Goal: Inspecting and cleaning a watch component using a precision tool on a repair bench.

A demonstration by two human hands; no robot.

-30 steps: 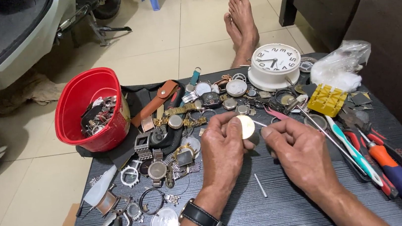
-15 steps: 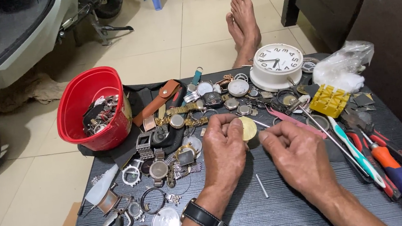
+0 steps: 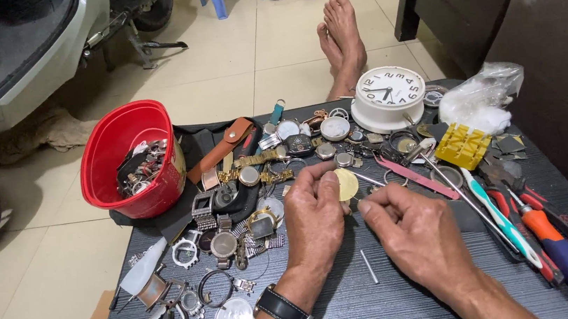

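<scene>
My left hand (image 3: 314,216) pinches a small pale yellow round disc (image 3: 348,183), like a watch dial, between thumb and fingers above the dark table (image 3: 355,300). A black wristwatch sits on that wrist. My right hand (image 3: 414,227) is right beside it, its fingertips closed and meeting the disc's lower edge; whatever it pinches is too small to see. A thin metal pin (image 3: 369,266) lies on the table between my wrists.
Several watch cases, straps and parts (image 3: 234,221) litter the table's left and middle. A red bucket (image 3: 130,158) of parts stands at the left, a white clock (image 3: 388,96) at the back. Screwdrivers (image 3: 553,244), a toothbrush (image 3: 497,214) and a yellow holder (image 3: 462,146) lie right. Someone's bare feet (image 3: 343,37) rest beyond.
Both hands stayed close together around the disc; the left hand has tilted it slightly and the right fingertips have shifted a little along its edge.
</scene>
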